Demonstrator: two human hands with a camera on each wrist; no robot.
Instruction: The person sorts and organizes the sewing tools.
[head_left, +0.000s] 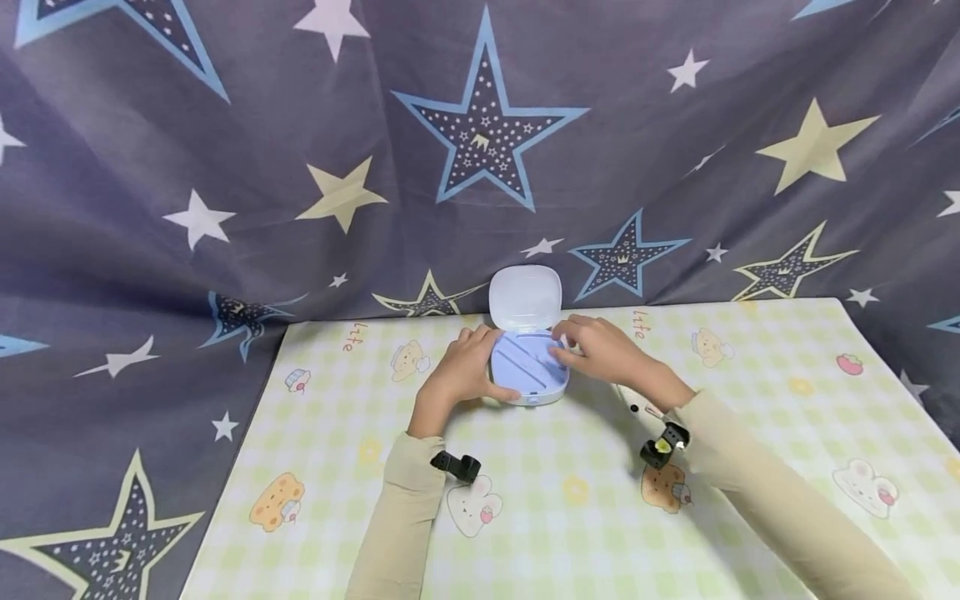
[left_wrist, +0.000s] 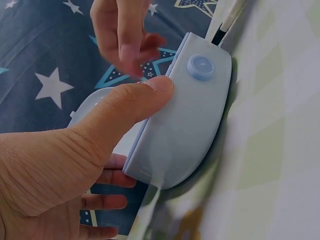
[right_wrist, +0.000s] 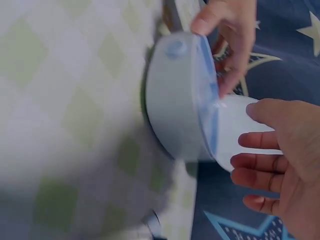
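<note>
A small pale case [head_left: 551,395] stands on the table with its hinged white lid [head_left: 525,296] raised at the back. Inside it lies a light blue insert [head_left: 517,360] with a diagonal bar across. My left hand [head_left: 467,367] grips the case at its left side, thumb on the front rim and fingers behind. A round blue button [left_wrist: 201,67] shows on the front wall in the left wrist view. Over the right part of the case is my right hand [head_left: 600,350], its fingers loosely bent. In the right wrist view that hand [right_wrist: 292,160] holds nothing.
A green-and-white checked cloth [head_left: 315,517] with printed animals covers the table. Behind it hangs a dark curtain [head_left: 262,167] with stars, close to the raised lid. A slim pale stick with a black end [left_wrist: 218,37] appears beyond the case in the left wrist view.
</note>
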